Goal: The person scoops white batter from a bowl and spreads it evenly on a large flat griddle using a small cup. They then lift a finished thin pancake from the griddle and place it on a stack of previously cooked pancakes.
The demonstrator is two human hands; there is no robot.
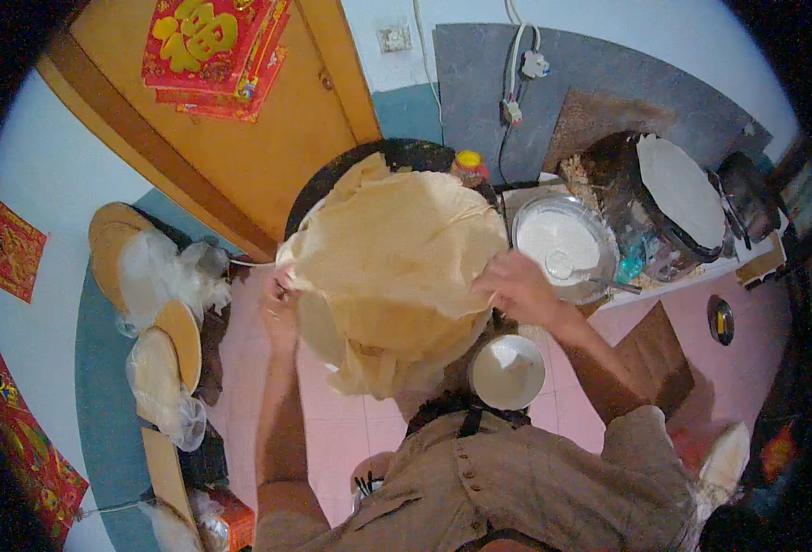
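Observation:
A thin tan sheet, apparently a large pancake [399, 234], is spread between my two hands. My left hand [280, 310] pinches its left edge. On the opposite edge my right hand [516, 286] grips it, slightly blurred. Beneath it lie more thin tan sheets [385, 345], their loose edges hanging over the near side of a round support that is mostly covered. A dark round rim [309, 196] shows behind them. Close to my right hand stands a clear basin [602, 217] of white batter [551, 228], with a ladle [609, 283] resting in it.
A white bowl [509, 400] sits right of the sheets, near my body. Beyond are a yellow-lidded jar [470, 165] and a round griddle [599, 179] bearing a pale round sheet [682, 190]. Round boards [113, 234] and plastic bags [164, 276] line the left wall.

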